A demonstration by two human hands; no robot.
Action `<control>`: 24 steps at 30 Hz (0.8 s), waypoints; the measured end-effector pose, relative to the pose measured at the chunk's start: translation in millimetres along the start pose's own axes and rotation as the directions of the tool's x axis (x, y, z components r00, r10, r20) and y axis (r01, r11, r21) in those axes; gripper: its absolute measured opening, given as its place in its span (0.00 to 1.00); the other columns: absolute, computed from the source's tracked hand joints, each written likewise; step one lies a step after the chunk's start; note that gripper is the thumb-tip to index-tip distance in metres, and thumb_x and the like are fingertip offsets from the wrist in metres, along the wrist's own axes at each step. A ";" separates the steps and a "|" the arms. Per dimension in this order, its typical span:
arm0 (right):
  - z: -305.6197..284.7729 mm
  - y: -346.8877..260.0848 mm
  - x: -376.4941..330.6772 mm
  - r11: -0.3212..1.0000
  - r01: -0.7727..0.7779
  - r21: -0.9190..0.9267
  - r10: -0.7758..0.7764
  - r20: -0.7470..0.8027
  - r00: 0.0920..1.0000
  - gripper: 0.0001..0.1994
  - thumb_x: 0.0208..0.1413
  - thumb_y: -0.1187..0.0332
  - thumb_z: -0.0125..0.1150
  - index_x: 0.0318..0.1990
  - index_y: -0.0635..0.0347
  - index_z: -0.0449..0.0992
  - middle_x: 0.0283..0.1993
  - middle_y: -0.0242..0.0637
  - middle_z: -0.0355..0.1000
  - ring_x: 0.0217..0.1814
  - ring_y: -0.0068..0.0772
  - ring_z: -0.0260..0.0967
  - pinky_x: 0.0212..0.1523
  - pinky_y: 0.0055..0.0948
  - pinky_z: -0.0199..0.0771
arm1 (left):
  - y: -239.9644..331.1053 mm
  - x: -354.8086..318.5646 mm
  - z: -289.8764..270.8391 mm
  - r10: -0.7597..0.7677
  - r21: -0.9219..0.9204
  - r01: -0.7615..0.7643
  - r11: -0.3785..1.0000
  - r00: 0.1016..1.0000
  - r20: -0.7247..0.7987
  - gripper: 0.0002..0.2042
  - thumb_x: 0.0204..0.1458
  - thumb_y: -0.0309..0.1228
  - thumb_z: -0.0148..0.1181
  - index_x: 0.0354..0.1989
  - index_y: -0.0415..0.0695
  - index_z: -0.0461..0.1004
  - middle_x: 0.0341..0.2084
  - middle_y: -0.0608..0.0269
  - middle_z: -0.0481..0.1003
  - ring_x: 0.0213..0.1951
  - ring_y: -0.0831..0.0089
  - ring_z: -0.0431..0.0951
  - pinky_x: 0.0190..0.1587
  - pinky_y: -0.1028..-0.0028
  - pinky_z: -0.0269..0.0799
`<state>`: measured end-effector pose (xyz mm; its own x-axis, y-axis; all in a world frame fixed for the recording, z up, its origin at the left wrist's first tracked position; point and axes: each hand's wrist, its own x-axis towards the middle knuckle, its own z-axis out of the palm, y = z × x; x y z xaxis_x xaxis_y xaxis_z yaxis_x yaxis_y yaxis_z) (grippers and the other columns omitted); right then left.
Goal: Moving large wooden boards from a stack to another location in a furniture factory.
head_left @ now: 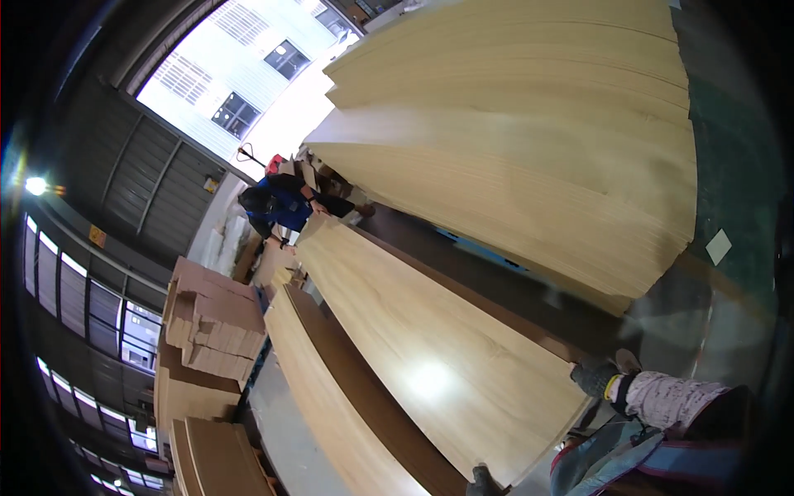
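Left hand [482, 481] at five o'clock and right hand [592, 379] at four have fingers grasping the board's [413, 331] near end; it stretches toward ten o'clock, where a co-worker [289, 212] touches it.

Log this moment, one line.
panel: pale wood-grain; left hand: at near edge; right hand: at near right corner; co-worker: at far end

A long, pale wood-grained board [389, 310] stretched from far left to near right, glare on its broad face.
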<state>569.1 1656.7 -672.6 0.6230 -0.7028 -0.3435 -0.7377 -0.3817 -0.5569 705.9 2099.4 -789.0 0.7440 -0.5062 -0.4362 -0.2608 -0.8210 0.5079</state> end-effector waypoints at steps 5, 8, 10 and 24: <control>-97.6 -11.3 -38.3 0.994 0.110 0.025 -0.107 -0.083 0.991 0.14 0.54 0.58 0.46 0.31 0.60 0.72 0.27 0.49 0.72 0.31 0.52 0.70 0.31 0.46 0.67 | 63.1 -19.3 -43.5 -0.079 -0.067 0.082 0.994 0.996 0.040 0.56 0.19 0.48 0.74 0.60 0.37 0.49 0.43 0.47 0.70 0.30 0.52 0.73 0.34 0.59 0.69; -116.4 -8.9 -25.6 0.987 0.120 0.108 -0.111 -0.088 0.990 0.12 0.52 0.59 0.50 0.31 0.58 0.70 0.25 0.48 0.71 0.29 0.53 0.69 0.30 0.49 0.66 | 82.5 -41.5 -58.8 0.140 -0.061 -0.153 0.986 0.974 -0.176 0.48 0.26 0.41 0.73 0.58 0.37 0.54 0.40 0.44 0.70 0.29 0.51 0.73 0.32 0.58 0.68; -158.3 -16.9 -36.5 0.964 0.237 0.121 -0.201 -0.253 0.946 0.11 0.51 0.59 0.51 0.32 0.57 0.70 0.24 0.48 0.70 0.27 0.53 0.69 0.28 0.48 0.66 | 117.2 -33.9 -82.3 -0.143 -0.412 0.124 0.903 0.990 -0.014 0.40 0.34 0.36 0.69 0.57 0.36 0.57 0.41 0.43 0.70 0.32 0.49 0.72 0.34 0.57 0.67; -312.4 45.4 32.8 0.941 0.338 -0.003 -0.287 -0.533 0.796 0.12 0.51 0.59 0.51 0.34 0.57 0.73 0.28 0.48 0.71 0.32 0.51 0.69 0.33 0.45 0.69 | 453.6 -47.6 -115.4 -0.101 -0.524 -0.024 0.851 0.973 -0.209 0.25 0.59 0.50 0.39 0.43 0.38 0.73 0.27 0.53 0.74 0.28 0.65 0.71 0.30 0.66 0.65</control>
<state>474.8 1428.8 -472.9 0.5692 -0.7697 0.2891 -0.4847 -0.5981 -0.6382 623.1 1781.6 -452.2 0.8784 -0.3546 -0.3203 0.0820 -0.5484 0.8322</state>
